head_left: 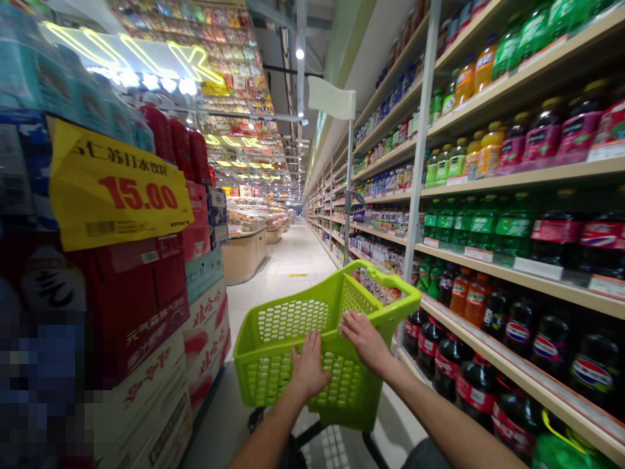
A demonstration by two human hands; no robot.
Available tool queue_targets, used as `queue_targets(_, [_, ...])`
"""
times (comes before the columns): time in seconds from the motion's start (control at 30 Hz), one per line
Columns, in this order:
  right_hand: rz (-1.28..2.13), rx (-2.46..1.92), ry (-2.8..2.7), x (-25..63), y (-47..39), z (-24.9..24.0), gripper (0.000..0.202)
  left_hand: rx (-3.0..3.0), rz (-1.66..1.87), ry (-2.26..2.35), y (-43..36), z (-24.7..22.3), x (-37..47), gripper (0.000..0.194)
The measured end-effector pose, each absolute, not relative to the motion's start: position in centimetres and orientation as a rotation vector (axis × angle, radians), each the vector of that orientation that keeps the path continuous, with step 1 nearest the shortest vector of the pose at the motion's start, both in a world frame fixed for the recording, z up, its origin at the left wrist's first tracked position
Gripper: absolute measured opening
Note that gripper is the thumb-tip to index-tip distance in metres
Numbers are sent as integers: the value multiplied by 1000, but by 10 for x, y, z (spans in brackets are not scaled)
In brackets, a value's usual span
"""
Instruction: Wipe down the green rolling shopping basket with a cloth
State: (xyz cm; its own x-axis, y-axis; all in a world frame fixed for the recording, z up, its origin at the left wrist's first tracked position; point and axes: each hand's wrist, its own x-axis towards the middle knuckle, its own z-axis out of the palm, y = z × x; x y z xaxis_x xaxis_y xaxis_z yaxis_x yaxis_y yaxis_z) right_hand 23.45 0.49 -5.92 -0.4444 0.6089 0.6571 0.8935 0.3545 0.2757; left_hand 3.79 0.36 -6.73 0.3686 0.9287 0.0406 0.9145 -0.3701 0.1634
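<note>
A bright green plastic shopping cart (pixel 273 348) stands sideways in front of me, its handle end at the right. The part of its basket that shows holds no goods. My left hand (pixel 310 368) lies against the near side wall, fingertips up at the rim and thumb spread apart. Further right, my right hand (pixel 365 342) has its fingers curled over the same rim, with the wrist outside the basket.
Drink shelves (pixel 512 251) line the right side close to the cart. At the left rise stacked drink cartons (pixel 146 404) with a yellow price sign (pixel 122 189). The tiled aisle (pixel 288 254) runs ahead, past wooden display bins (pixel 247 257). A metal post (pixel 348 195) carries a pale flag.
</note>
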Motion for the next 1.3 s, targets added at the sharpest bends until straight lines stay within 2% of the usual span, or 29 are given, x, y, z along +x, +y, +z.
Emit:
queue_targets(0.17, [-897, -1627, -1895, 266, 1, -34, 43, 2563, 202, 1670, 4, -70, 37, 92])
queue_targets(0.4, [-768, -1382, -2213, 229, 5, -54, 42, 2567, 226, 1606, 5, -70, 37, 92])
queue_targets(0.63, [-806, -1690, -1869, 266, 8, -34, 45, 2538, 202, 1712, 8, -70, 17, 89])
queue_targets(0.83, [-675, -1443, -2183, 215, 12, -60, 43, 2575, 136, 1660, 7, -69, 18, 89])
queue_targets(1.1, [-763, -1670, -1901, 256, 14, -49, 48, 2567, 179, 1800, 10, -77, -5, 87])
queue_targets(1.3, [-694, -1434, -2163, 209, 21, -73, 43, 2588, 160, 1763, 7, -75, -1, 88])
